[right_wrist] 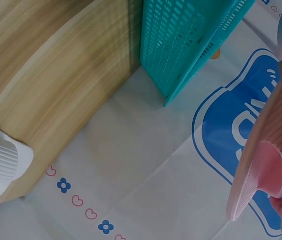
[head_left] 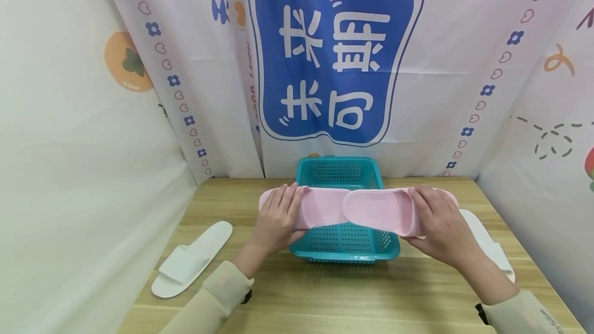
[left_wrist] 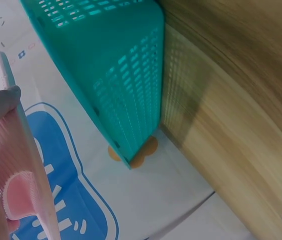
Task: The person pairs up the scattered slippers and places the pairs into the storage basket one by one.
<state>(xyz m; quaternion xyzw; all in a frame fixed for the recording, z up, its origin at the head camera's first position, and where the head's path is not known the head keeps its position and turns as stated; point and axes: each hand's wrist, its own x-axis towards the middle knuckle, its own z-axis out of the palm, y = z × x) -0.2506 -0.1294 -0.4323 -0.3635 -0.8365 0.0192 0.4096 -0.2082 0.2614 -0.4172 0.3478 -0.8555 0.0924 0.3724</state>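
Two pink slippers are held level above a teal plastic basket [head_left: 345, 244] in the head view. My left hand [head_left: 277, 218] grips the left pink slipper [head_left: 320, 207] at its outer end. My right hand [head_left: 438, 223] grips the right pink slipper [head_left: 378, 210], whose toe overlaps the left one over the basket. The left wrist view shows the left slipper's sole edge [left_wrist: 18, 165] beside the basket wall [left_wrist: 116, 80]. The right wrist view shows the right slipper's ribbed sole [right_wrist: 268, 160] and the basket [right_wrist: 185, 45].
A white slipper [head_left: 190, 261] lies on the wooden table [head_left: 325, 298] at the left. Another white slipper [head_left: 487, 244] lies at the right, partly behind my right hand, also seen as a white slipper [right_wrist: 1, 167]. Printed curtains close in the back and sides.
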